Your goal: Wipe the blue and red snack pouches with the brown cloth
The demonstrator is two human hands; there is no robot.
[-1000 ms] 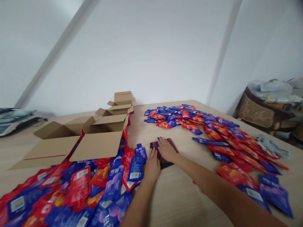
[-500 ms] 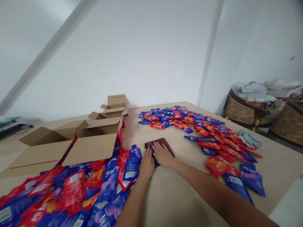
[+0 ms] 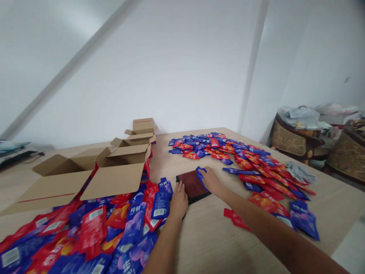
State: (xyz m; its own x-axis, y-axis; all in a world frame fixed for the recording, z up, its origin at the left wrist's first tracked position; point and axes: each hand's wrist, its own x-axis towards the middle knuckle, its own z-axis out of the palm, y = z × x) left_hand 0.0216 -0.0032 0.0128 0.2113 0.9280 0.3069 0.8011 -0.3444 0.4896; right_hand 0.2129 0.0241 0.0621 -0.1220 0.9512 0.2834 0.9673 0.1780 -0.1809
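Observation:
A dark brown cloth mat (image 3: 192, 184) with a black edge lies flat on the table. My right hand (image 3: 210, 182) is closed on a blue pouch (image 3: 200, 176) at the mat's right side; the pouch stands tilted on edge, partly covered by my fingers. My left hand (image 3: 179, 199) rests with its fingers stretched out on the mat's left edge, holding nothing. Just left of it lie a blue pouch with a barcode (image 3: 160, 205) and another blue pouch (image 3: 165, 187). Between my forearms and the right pile is a red pouch (image 3: 236, 219), partly hidden by my right arm.
Open cardboard boxes (image 3: 114, 179) stand in a row at the left. Before them spreads a heap of red and blue pouches (image 3: 92, 228). A second long pile (image 3: 212, 142) curves along the back and right, by a grey cloth (image 3: 300, 172). Chairs (image 3: 293, 135) stand beyond the table.
My right hand has moved right across the mat and now grips the blue pouch, which lay flat under it before. More of the mat shows. My left hand stays at the mat's left edge.

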